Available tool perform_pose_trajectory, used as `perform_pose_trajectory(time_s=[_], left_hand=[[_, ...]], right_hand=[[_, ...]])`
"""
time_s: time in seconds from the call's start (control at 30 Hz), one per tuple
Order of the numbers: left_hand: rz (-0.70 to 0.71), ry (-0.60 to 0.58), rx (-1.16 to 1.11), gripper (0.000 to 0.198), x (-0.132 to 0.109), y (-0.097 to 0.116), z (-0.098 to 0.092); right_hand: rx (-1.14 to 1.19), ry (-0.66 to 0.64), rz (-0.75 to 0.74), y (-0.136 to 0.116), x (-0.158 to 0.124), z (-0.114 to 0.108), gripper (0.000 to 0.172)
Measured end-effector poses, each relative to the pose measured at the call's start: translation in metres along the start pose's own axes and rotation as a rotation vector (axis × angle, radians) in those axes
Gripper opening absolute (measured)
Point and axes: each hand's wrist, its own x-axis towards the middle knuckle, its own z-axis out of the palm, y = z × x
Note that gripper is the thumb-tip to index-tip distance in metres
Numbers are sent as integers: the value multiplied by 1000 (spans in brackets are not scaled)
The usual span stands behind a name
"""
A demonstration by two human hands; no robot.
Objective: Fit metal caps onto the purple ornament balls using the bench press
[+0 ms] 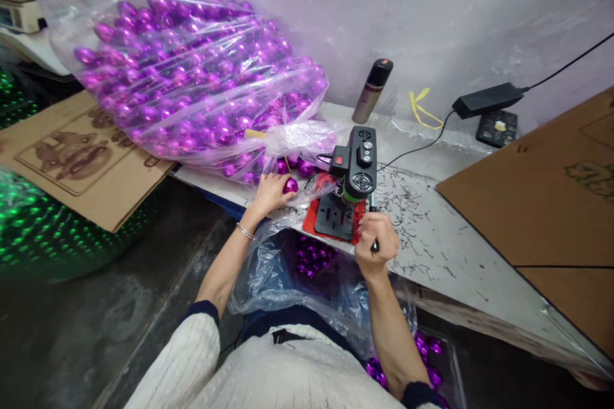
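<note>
White bench point(460, 268), dark bits scattered over it R of ctr; pale wall point(480, 13) behind, dark floor point(52, 332) lower L. L arm reaches to ctr, L hand point(271, 193) back up, grip pinching shiny purple ball point(290, 186) just L of blk press point(362, 166). R arm extended, R hand point(377, 233) fisted, grip wrapped round lever handle point(375, 246). Clear bag point(307, 138), upper L, holds many purple balls point(192, 77); plastic bag point(261, 262) below bench edge, lower ctr, w/ more.

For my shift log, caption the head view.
Left hand holding a purple ball, right hand gripping the lever of a black machine.
</note>
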Motion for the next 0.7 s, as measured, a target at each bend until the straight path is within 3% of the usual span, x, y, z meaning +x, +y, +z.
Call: perform_pose_trajectory(time_s=[0.13, 0.27, 0.47, 0.7], left_hand=[[-136, 104, -575, 59, -6, 15, -10], [-270, 77, -991, 61, -23, 37, 4], [-377, -3, -1025, 63, -58, 77, 44], [-289, 44, -912, 59, -65, 97, 62]], right_hand=[[7, -4, -11, 3, -1, 0, 23], [-39, -7, -5, -1, 5, -1, 27], [-50, -1, -6, -10, 24, -4, 31], [-85, -42, -9, -8, 23, -6, 29]])
